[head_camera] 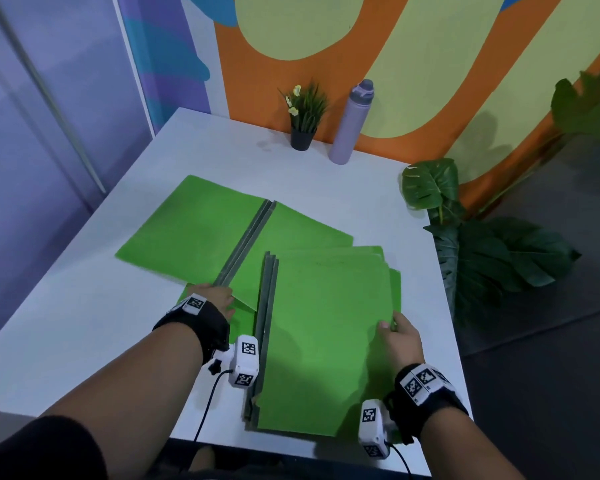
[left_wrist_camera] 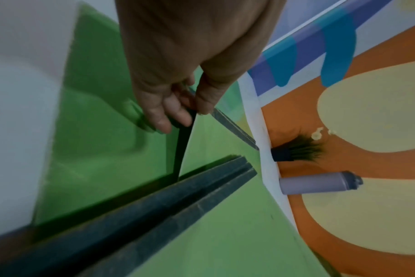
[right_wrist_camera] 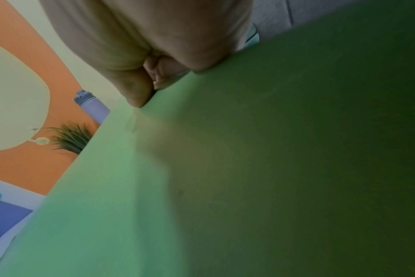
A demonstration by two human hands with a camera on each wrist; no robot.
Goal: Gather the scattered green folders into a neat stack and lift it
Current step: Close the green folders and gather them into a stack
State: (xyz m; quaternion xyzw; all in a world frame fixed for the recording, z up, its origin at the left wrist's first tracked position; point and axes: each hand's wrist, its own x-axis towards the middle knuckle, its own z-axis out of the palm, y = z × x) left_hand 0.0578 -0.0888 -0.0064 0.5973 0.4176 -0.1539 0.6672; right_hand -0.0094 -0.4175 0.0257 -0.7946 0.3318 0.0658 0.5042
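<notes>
The left hand [head_camera: 212,301] pinches the near end of a green folder's grey spine [head_camera: 244,243], which runs away up the white table [head_camera: 84,306], left of the near stack [head_camera: 326,341]; the right hand [head_camera: 397,337] grips that stack's right edge; the move is probably rightward.

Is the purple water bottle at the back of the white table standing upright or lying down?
Upright. The purple water bottle stands on its base near the back edge of the white table, lid on top, beside the small potted plant.
</notes>
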